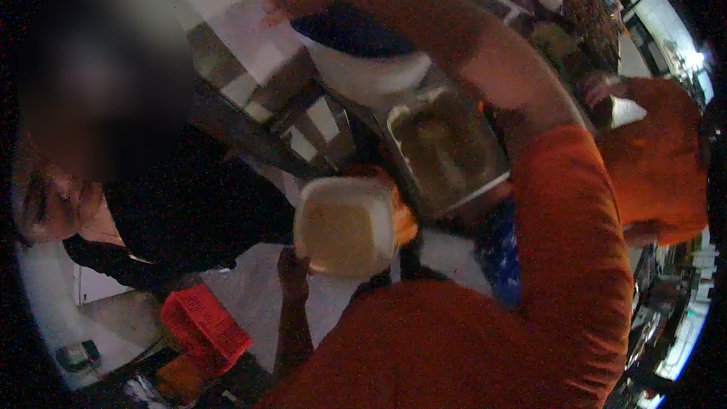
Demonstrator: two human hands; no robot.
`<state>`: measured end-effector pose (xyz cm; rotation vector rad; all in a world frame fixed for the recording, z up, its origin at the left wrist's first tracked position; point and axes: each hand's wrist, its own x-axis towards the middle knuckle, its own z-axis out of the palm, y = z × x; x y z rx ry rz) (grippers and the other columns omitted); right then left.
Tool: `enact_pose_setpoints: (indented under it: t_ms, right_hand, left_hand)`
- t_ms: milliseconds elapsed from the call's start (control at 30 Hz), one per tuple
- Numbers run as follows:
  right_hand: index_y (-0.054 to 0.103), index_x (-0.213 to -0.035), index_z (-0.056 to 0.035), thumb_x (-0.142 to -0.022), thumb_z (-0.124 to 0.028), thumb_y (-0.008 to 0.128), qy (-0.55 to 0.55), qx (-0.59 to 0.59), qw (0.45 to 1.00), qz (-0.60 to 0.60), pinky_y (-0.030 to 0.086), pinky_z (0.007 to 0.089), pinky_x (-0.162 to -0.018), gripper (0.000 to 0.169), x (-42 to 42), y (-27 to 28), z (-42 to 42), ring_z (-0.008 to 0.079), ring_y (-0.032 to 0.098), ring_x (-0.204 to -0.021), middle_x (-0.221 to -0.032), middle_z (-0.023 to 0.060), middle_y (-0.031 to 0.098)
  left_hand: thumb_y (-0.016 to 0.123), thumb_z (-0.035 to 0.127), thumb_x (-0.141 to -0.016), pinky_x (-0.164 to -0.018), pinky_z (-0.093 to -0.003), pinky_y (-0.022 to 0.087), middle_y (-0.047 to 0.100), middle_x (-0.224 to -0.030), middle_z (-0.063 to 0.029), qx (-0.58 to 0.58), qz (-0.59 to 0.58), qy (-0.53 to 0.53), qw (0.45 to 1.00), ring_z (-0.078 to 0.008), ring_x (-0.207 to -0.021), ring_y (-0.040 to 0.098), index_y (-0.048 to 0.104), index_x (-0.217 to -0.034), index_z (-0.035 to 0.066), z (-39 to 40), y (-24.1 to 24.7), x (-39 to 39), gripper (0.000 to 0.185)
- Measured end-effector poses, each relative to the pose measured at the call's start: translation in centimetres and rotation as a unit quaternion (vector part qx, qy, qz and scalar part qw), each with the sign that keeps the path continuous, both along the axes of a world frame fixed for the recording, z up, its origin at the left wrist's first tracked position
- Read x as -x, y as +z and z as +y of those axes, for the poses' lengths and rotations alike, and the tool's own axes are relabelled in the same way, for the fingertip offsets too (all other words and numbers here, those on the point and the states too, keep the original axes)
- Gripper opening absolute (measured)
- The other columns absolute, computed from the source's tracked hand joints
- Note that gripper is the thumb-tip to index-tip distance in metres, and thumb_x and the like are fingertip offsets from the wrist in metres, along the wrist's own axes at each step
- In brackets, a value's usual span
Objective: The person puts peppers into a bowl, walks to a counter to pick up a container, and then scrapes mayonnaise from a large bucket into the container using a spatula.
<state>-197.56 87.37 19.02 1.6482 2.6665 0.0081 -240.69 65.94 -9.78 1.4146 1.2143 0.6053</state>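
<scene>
My left hand (pixel 293 274) grips the lower left edge of a square, pale plastic container (pixel 342 230). The container is held in front of my orange shirt, and its inside looks yellowish-tan. From the right, my right arm bends across the top of the view. My right hand (pixel 277 4) is blurred, close to a pale surface and the left end of a white round tub (pixel 369 76) with a dark inside. Whether that hand holds anything cannot be made out. Below the tub and my forearm lies a rectangular metal pan (pixel 448 150) with a brownish inside.
A person in black (pixel 199 210) stands close on the left. Another person in orange (pixel 659 153) is at the right, near a white object (pixel 626 112). A red plastic basket (pixel 205 329) is at lower left. Pale blocks (pixel 324 119) lie beside the pan.
</scene>
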Motion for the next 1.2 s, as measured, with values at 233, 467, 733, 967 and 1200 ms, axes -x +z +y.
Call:
enact_pose_setpoints:
  t_ms: [233, 467, 733, 967, 1200]
  right_hand:
    - [0.062, -0.101, -0.0033, -0.09, -0.036, 0.054, -0.022, 0.038, 0.985, 0.169, 0.048, 0.0359, -0.084, 0.036, 4.1, 5.8, -24.1, 0.0223, 0.06, -0.09, -0.096, 0.0101, 0.063]
    - [0.056, -0.109, -0.005, -0.082, -0.023, 0.065, -0.299, 0.244, 0.52, 0.762, 0.049, 0.0337, -0.076, 0.034, 12.5, -6.9, -45.4, 0.0226, 0.062, -0.088, -0.106, 0.0121, 0.062]
    - [0.05, -0.107, -0.0058, -0.086, -0.018, 0.062, -0.337, -0.184, 0.214, 0.898, 0.05, 0.0337, -0.077, 0.027, 17.1, -14.8, -35.7, 0.0207, 0.056, -0.089, -0.094, 0.0092, 0.055]
    - [0.053, -0.096, -0.0036, -0.076, -0.008, 0.065, -0.347, -0.322, 0.27, 0.838, 0.048, 0.0313, -0.056, 0.023, 9.6, -21.0, -31.2, 0.0187, 0.055, -0.071, -0.083, 0.0075, 0.055]
    - [0.055, -0.093, -0.0046, -0.075, -0.006, 0.063, -0.293, -0.251, 0.24, 0.891, 0.047, 0.0306, -0.056, 0.02, 19.5, -15.5, -38.6, 0.0175, 0.055, -0.068, -0.079, 0.005, 0.055]
  left_hand:
    - [0.066, 0.017, -0.075, -0.058, -0.0271, 0.042, 0.056, -0.085, -0.0024, 0.046, -0.139, -0.028, 0.989, -0.0117, -0.071, 0.051, 0.054, -0.1, 0.004, 1.3, 0.8, 0.0, 0.03]
    - [0.063, 0.022, -0.076, -0.059, -0.0289, 0.043, 0.056, -0.085, -0.0033, 0.035, -0.101, -0.046, 0.993, -0.0129, -0.071, 0.05, 0.053, -0.101, 0.004, -1.5, 1.5, -0.3, 0.032]
    - [0.063, 0.012, -0.082, -0.06, -0.03, 0.043, 0.05, -0.082, -0.0019, 0.054, -0.1, -0.039, 0.993, -0.0117, -0.068, 0.048, 0.05, -0.094, 0.005, -2.3, -8.2, 3.1, 0.019]
    - [0.065, 0.012, -0.081, -0.06, -0.0291, 0.047, 0.049, -0.084, -0.0019, -0.043, -0.126, -0.154, 0.979, -0.0112, -0.071, 0.049, 0.048, -0.092, 0.006, -8.3, -8.1, 2.4, 0.021]
    - [0.066, 0.015, -0.078, -0.058, -0.0293, 0.046, 0.052, -0.088, -0.004, 0.084, -0.128, -0.106, 0.983, -0.0132, -0.072, 0.053, 0.048, -0.102, 0.005, -16.6, -6.6, 3.9, 0.031]
